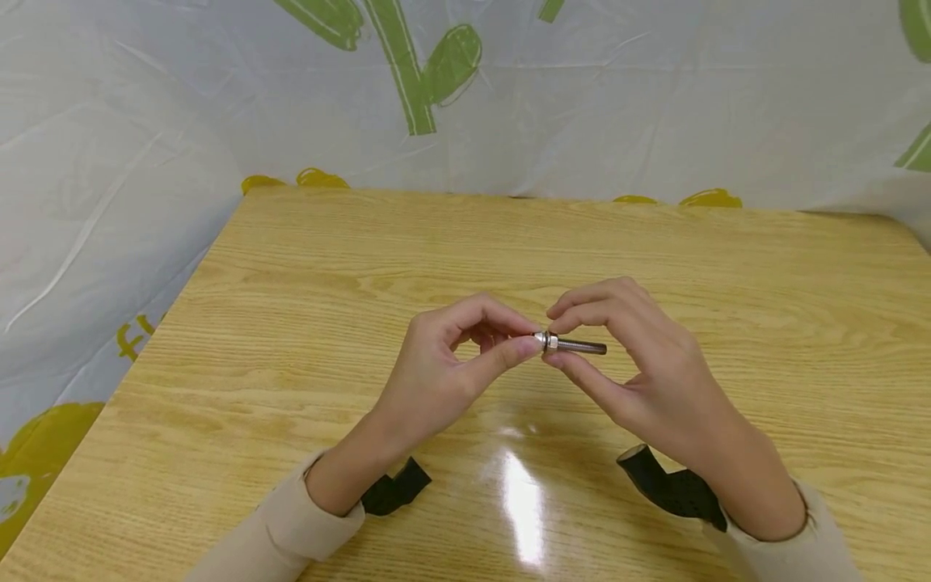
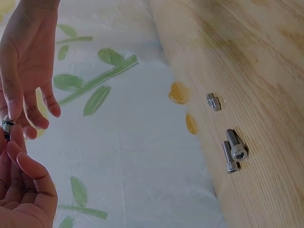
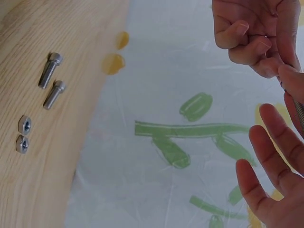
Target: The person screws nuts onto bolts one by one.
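Note:
A metal bolt (image 1: 587, 347) is held sideways above the table, its threaded end pointing right. My left hand (image 1: 447, 368) pinches the bolt's head end between thumb and forefinger, hiding most of it; the other fingers curl inward. A shiny hex nut (image 1: 553, 343) sits around the shank close to the head, with a dark ring beside it. On the nut are the thumb and fingertips of my right hand (image 1: 650, 368), which grip it from both sides. The right hand's remaining fingers are spread apart in the right wrist view.
Two socket-head bolts, a larger one (image 3: 49, 71) and a smaller one (image 3: 54, 95), lie on the wooden table (image 1: 291, 267). Two hex nuts, one (image 3: 24, 125) touching or nearly touching the other (image 3: 22, 144), lie near them. A patterned cloth (image 1: 553, 121) hangs behind the table.

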Motion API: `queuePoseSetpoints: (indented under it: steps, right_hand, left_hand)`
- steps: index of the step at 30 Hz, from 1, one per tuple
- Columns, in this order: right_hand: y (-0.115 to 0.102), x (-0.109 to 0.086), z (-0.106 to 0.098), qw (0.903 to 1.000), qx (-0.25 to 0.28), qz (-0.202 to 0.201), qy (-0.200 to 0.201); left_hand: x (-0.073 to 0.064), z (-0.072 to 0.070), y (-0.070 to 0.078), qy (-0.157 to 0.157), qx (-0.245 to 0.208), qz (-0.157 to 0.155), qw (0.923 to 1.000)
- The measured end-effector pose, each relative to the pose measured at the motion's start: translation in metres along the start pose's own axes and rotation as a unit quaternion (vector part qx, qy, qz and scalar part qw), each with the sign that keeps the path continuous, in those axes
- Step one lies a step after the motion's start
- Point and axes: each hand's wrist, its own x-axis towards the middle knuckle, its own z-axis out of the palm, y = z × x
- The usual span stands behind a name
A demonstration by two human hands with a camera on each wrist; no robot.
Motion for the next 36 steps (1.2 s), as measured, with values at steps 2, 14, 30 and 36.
queuePoseSetpoints:
  steps: [2, 14, 30, 36]
  right_hand:
    - [0.0006, -0.0007, 0.0000, 1.0000, 0.000, 0.003, -0.003]
    - [-0.0081, 0.0026, -0.0002, 0.9991, -0.013, 0.036, -0.020]
    - [-0.0057, 0.0036, 0.0007, 0.9998, 0.006, -0.012, -0.013]
    - [-0.0039, 0.0022, 0.0016, 0.9998, 0.006, -0.011, -0.013]
  left_hand:
    - [0.0001, 0.0000, 0.0002, 0.000, 0.001, 0.000, 1.0000]
    - [0.0004, 0.0001, 0.0009, -0.004, -0.004, -0.001, 1.0000]
    - [0.0001, 0.0008, -0.0004, -0.003, -0.003, 0.010, 0.9999]
    - [0.0001, 0.0004, -0.0013, 0.000, 0.000, 0.012, 0.9999]
